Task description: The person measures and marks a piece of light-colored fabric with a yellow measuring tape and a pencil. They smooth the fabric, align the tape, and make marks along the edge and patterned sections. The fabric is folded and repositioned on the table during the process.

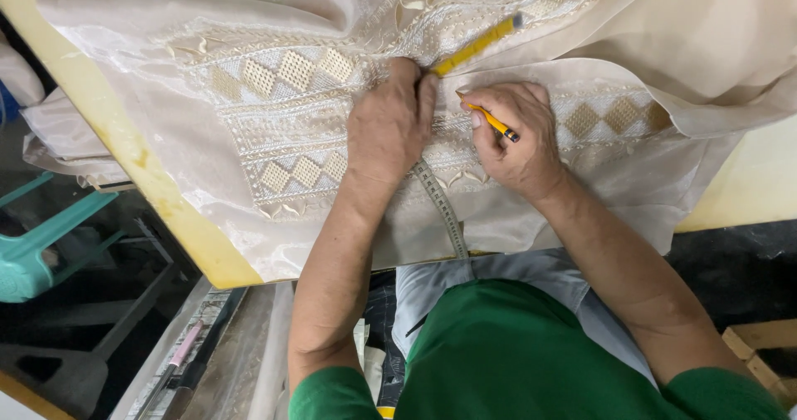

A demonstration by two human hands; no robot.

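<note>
1. I see a sheer beige garment (249, 150) spread over a pale yellow counter (124, 146). The cloth is thin and glossy, with raised cream embroidery and rows of woven, lattice-textured gold diamonds.
2. My left hand (390, 125) lies palm down at the middle of the cloth, fingers pointing toward 12 o'clock. Its grip is flat and closed down on a measuring tape (473, 48), pinning it to the fabric.
3. The tape shows in two parts. A yellow band leaves the fingertips toward 2 o'clock and ends in a grey tip. A paler, marked strip comes out below the wrist and runs toward 5 o'clock to the counter's near edge. The stretch between is hidden under the hand.
4. My right hand (515, 134) sits just beside the left, at its 3 o'clock, fingers curled tight around a yellow pencil (491, 121).
5. The pencil is slim; its long axis runs from 10 to 4 o'clock, dark end cap toward 4. The writing end is tucked under the fingers, so I cannot tell whether it touches the cloth.
6. At 8 o'clock, below the counter, stands a teal plastic chair (37, 250), cut off by the frame's left edge.
</note>
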